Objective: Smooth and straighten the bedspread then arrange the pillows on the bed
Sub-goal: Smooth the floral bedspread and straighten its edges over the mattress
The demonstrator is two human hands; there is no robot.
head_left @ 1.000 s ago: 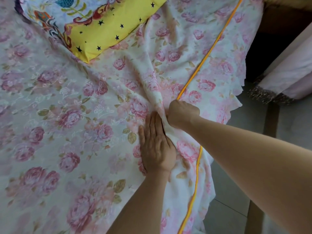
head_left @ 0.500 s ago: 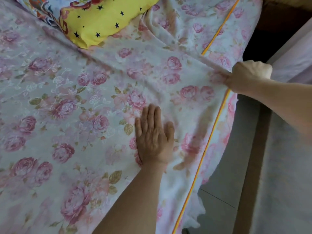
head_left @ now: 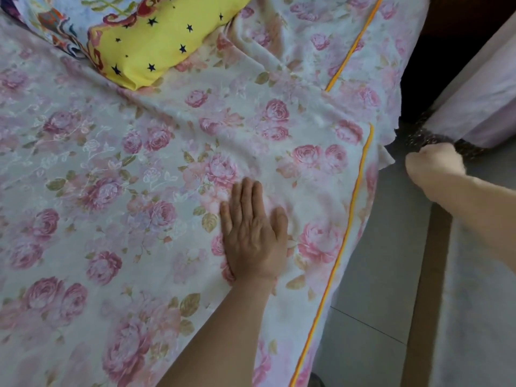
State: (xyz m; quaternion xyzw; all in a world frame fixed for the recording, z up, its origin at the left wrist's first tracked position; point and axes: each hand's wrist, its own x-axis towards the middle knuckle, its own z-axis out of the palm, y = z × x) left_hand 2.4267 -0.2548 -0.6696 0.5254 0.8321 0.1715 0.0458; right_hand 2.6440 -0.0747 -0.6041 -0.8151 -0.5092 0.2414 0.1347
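Note:
A pink rose-print bedspread (head_left: 139, 191) with an orange piping line (head_left: 349, 219) covers the bed. My left hand (head_left: 254, 236) lies flat on it, fingers straight, pressing the cloth near the right side. My right hand (head_left: 432, 169) hangs in a fist beyond the bed's right edge, a small gap away from the bedspread's hanging border, with no cloth visible in it. A yellow pillow with dark stars and a colourful patterned end (head_left: 156, 37) lies at the top of the bed. Soft folds remain in the cloth below the pillow and toward the top right.
Grey tiled floor (head_left: 377, 275) runs along the bed's right side. A pale curtain with a dark speckled hem (head_left: 474, 101) hangs at the right, just behind my right hand. A brown strip (head_left: 427, 289) crosses the floor.
My right hand drew the bunched cloth out to the right, flattening the big crease, and now sits off the bed's edge apart from the cloth. The left hand stayed pressed flat.

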